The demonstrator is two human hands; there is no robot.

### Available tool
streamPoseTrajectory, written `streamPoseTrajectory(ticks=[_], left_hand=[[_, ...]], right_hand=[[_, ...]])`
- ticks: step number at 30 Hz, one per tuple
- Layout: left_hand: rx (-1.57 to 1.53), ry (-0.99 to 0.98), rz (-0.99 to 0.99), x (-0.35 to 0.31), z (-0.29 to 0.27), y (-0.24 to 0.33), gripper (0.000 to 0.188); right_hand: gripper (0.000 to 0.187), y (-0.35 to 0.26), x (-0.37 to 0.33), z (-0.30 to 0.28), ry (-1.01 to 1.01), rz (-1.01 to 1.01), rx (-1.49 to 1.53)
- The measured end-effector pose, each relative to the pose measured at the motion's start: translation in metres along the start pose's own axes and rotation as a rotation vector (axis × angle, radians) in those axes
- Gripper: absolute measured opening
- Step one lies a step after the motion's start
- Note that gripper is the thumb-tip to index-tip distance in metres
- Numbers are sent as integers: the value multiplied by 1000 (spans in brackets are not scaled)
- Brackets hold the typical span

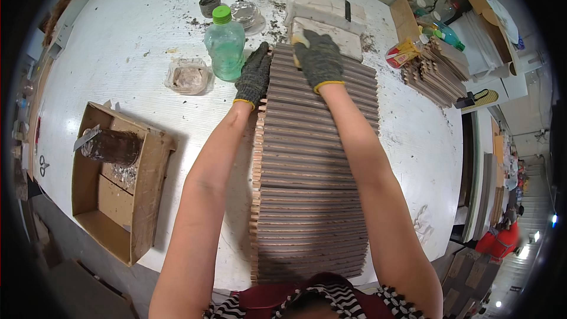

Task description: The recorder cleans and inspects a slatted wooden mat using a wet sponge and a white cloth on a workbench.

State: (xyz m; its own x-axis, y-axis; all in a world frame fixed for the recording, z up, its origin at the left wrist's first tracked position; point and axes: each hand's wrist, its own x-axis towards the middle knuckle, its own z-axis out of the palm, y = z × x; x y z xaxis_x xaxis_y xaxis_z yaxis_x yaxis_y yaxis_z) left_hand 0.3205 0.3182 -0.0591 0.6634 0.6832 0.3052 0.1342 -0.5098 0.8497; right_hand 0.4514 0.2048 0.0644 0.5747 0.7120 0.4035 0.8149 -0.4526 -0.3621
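Observation:
In front of me stretches a long row of brown ribbed strips (pixel 313 168), laid side by side across the table with pale wooden edges along the left. My left hand (pixel 255 75), in a dark grey knit glove with a yellow cuff, rests its straightened fingers against the far left edge of the row. Near the far end, my gloved right hand (pixel 322 62) is closed over a small pale yellow pad (pixel 297 53), mostly covered by the fingers. Just beyond that hand lies a whitish flat block (pixel 331 32).
A green-capped bottle (pixel 225 44) stands left of my left hand, near a clear dish (pixel 188 77) and a dark round lid (pixel 209 6). A cardboard box (pixel 150 201) at left holds a dark brown jar (pixel 112 146). Stacked brown strips (pixel 434 74) lie at right.

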Motion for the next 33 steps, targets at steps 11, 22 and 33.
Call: streamPoseTrajectory(ticks=[11,22,33], left_hand=[[250,-11,109,0,-9,-31,42],[176,31,303,4,-4,-25,46],[-62,31,36,2,-9,12,43]], right_hand=[[44,-34,-5,-9,-148,-89,588],[17,137,-31,-61,88,-237,-147],[29,-13,-139,-82,-21,-915,350]])
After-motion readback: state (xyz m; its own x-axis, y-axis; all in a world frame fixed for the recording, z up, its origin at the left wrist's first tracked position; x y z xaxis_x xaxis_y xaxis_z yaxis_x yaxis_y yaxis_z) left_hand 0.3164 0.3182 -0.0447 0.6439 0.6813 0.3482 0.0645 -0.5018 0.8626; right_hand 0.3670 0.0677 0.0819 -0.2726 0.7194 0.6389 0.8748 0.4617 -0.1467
